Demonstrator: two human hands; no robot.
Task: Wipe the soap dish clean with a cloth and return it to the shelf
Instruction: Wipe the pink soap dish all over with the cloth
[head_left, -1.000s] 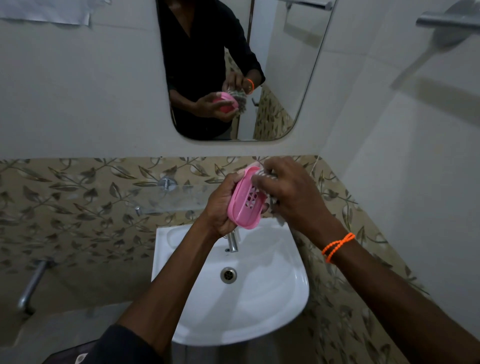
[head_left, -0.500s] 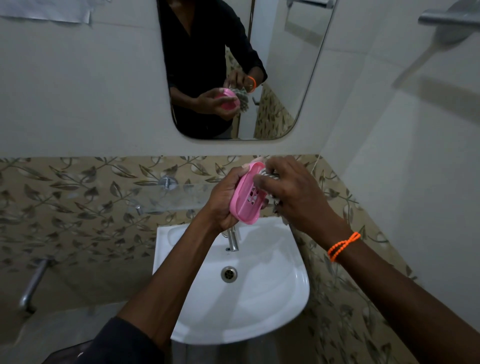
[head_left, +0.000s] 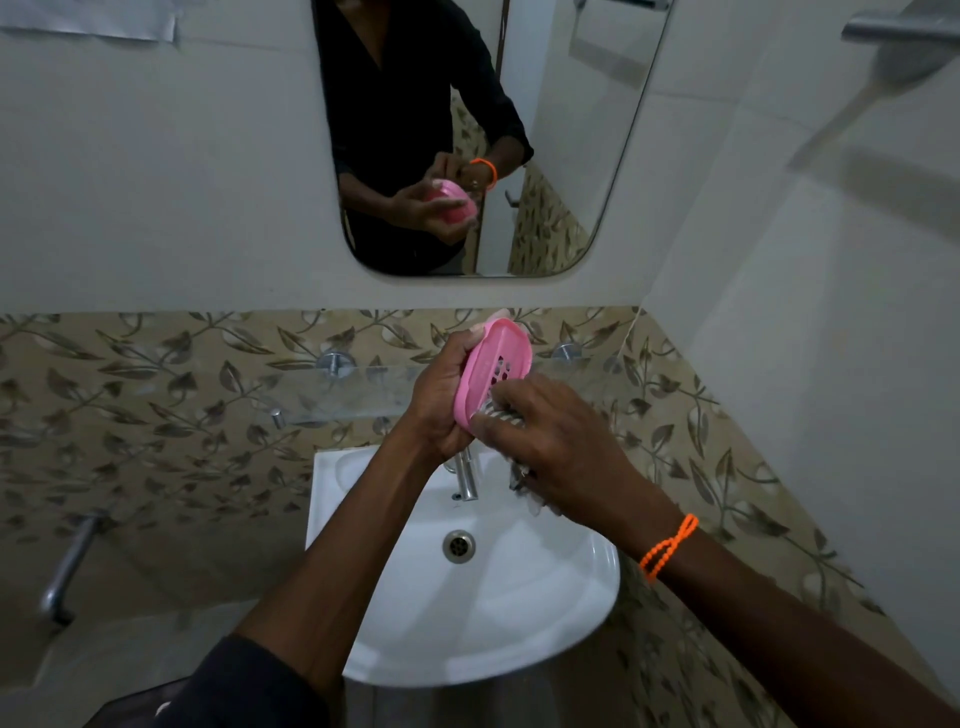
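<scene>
At frame centre, the left hand grips the upright soap dish while the right hand, closed on the cloth, presses its lower end.

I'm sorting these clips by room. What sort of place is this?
A small bathroom, most likely in a home. A white wash basin with a tap hangs on the wall, a mirror is fixed above it, and a glass shelf runs along the leaf-patterned tiles.
</scene>
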